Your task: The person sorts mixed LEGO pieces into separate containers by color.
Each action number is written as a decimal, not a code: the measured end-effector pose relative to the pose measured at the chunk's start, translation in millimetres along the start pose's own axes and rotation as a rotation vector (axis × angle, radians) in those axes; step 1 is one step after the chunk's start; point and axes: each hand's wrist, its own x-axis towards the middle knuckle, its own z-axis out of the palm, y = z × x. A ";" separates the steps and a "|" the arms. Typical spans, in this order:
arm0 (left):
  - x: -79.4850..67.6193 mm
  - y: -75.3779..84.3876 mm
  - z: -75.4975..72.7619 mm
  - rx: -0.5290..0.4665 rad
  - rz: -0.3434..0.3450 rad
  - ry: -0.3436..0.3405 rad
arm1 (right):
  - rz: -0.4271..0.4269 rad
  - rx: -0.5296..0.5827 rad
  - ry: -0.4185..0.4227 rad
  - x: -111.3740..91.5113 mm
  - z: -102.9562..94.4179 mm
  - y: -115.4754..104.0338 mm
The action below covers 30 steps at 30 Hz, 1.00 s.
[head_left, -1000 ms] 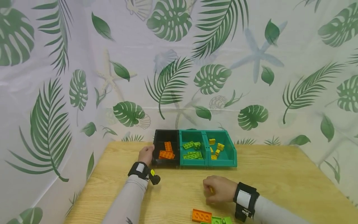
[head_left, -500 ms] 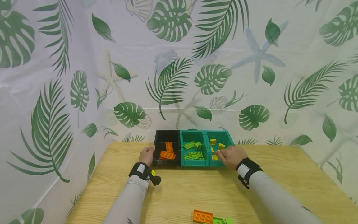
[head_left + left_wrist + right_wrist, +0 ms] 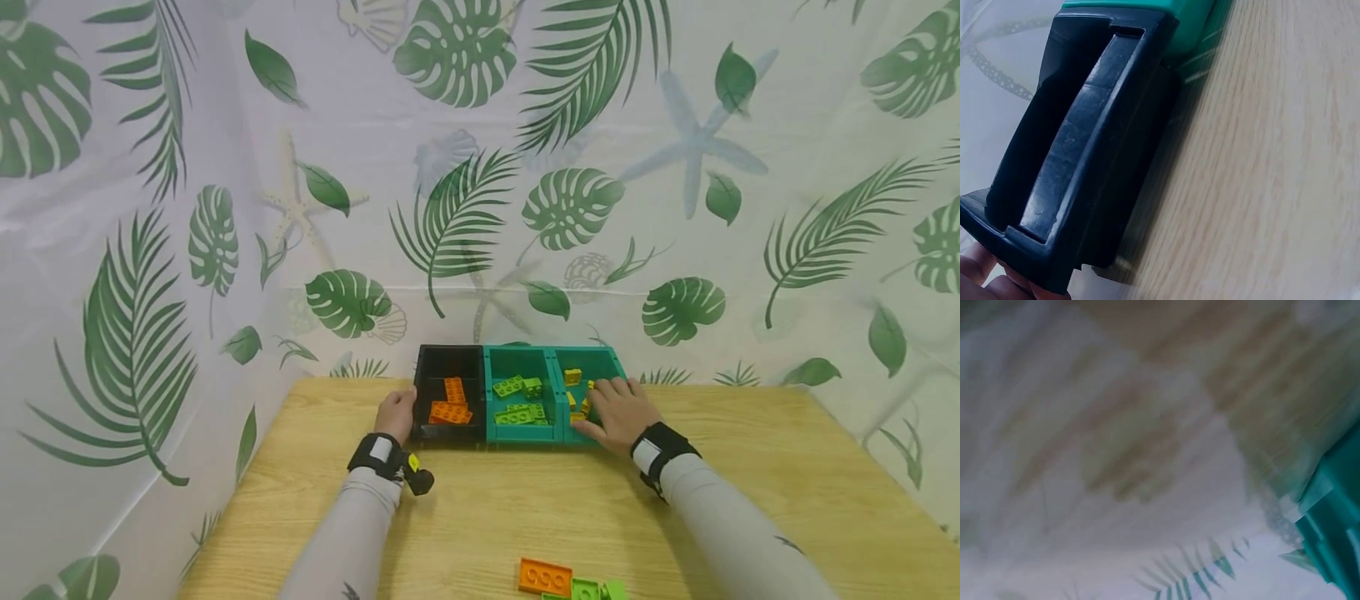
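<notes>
My left hand is at the outer left side of the black bin, its fingers curled at the bin's edge. In the left wrist view, fingertips show under the bin's near corner. Several orange bricks lie inside it. My right hand is over the front right of the right-hand teal bin, fingers spread and thumb apart, holding nothing visible. Yellow bricks lie in that bin, some partly hidden by the hand. The right wrist view is mostly blurred, with teal bin edge at right.
Between these two stands the middle teal bin, with several lime green bricks in it. An orange brick and green bricks lie at the table's near edge. A leaf-patterned cloth hangs behind the bins.
My right hand has gone from above the table's front, with a yellow brick in its fingers, forward to the right teal bin, where its fingers have spread. The left hand has stayed in place.
</notes>
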 end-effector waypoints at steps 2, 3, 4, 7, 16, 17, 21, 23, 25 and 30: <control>-0.1 1.3 -0.2 0.004 0.000 -0.004 | 0.005 0.002 -0.012 -2.2 1.3 3.7; -0.1 2.1 -0.4 0.005 0.000 -0.007 | 0.006 0.001 -0.015 -3.3 1.9 5.6; -0.7 2.9 -0.8 0.009 0.007 -0.009 | 0.005 -0.003 -0.018 -4.3 2.4 7.4; -2.5 5.5 -2.3 0.018 0.010 -0.016 | -0.004 -0.009 -0.021 -7.3 3.4 11.3; -2.0 2.4 -1.5 0.032 -0.005 -0.045 | -0.118 0.127 0.096 -9.4 -14.3 -2.1; -1.3 1.4 -1.2 0.033 -0.001 -0.041 | -0.143 0.143 0.111 -8.2 -19.5 -8.1; 1.1 0.0 -1.1 0.036 -0.003 -0.031 | -0.238 0.284 0.055 -4.4 -46.2 -42.5; 1.5 0.6 -1.6 0.038 -0.010 -0.035 | -0.264 0.399 -0.102 -5.0 -62.9 -63.7; 1.8 0.7 -1.6 0.045 -0.020 -0.045 | -0.273 0.524 -0.294 -7.9 -77.0 -85.0; 1.4 -1.1 1.0 0.057 -0.044 -0.073 | -0.297 0.664 -0.659 -21.7 -99.5 -128.7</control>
